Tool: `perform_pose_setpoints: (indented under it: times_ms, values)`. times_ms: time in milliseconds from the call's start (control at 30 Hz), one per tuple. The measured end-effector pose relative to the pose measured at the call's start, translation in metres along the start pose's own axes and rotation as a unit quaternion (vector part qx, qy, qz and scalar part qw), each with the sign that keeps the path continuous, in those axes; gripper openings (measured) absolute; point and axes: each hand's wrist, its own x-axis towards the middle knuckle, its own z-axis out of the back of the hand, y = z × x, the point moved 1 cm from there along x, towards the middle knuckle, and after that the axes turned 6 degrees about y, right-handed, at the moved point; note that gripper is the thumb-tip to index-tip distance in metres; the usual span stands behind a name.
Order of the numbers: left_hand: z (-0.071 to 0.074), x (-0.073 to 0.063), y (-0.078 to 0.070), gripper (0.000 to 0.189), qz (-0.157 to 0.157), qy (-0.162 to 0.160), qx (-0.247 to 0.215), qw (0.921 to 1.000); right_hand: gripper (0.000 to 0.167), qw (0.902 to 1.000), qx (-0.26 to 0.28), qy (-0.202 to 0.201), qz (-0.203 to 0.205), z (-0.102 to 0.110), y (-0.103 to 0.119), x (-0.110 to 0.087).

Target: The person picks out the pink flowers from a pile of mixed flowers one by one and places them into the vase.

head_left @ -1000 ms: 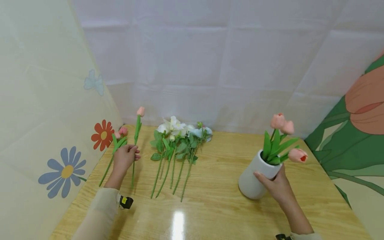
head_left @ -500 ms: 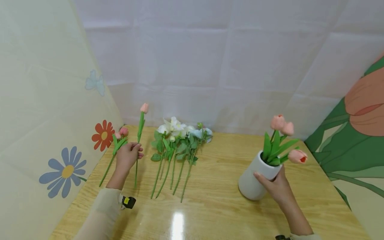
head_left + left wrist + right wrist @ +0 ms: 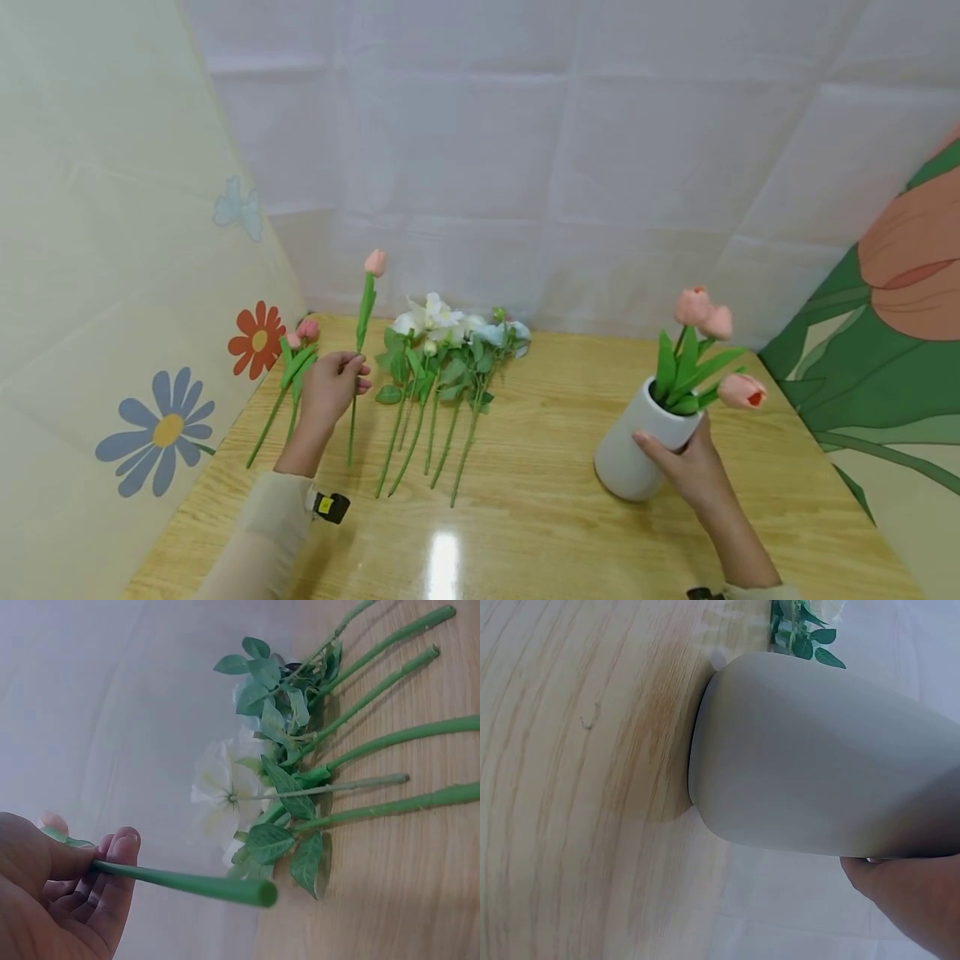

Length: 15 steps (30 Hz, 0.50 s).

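Note:
My left hand (image 3: 333, 390) pinches a pink tulip (image 3: 367, 302) by its stem, bloom up. In the left wrist view the cut end of that tulip's stem (image 3: 187, 881) points toward the camera, between thumb and fingers. At the right, my right hand (image 3: 693, 467) grips a white vase (image 3: 637, 446) below its rim, thumb across the front; the other fingers are hidden behind it. Several pink tulips (image 3: 693, 307) with green leaves stand in the vase. The right wrist view shows the vase's lower body (image 3: 802, 757) at the wooden tabletop.
Further pink tulips (image 3: 297, 354) lie left of my left hand. Several white and pale blue flowers (image 3: 442, 321) lie mid-table, stems toward me. A pale cloth (image 3: 465, 150) hangs behind the wooden table (image 3: 540, 467); printed panels flank it.
My left hand has carried the pinched tulip to the right and slightly up, away from the tulips lying at the left. The right hand and vase have stayed nearly still.

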Motion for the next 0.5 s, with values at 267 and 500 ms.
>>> perform_pose_setpoints:
  times_ms: [267,500]
  values:
    - [-0.009,-0.004,-0.01,0.036,-0.012,0.002,-0.013,0.9998,0.086,1.0,-0.001,-0.005,0.007,-0.001,0.0,0.0]
    - [-0.017,-0.008,-0.018,0.035,-0.019,0.005,-0.031,0.9993,0.087,1.0,0.007,-0.002,0.006,0.0,0.0,0.0]
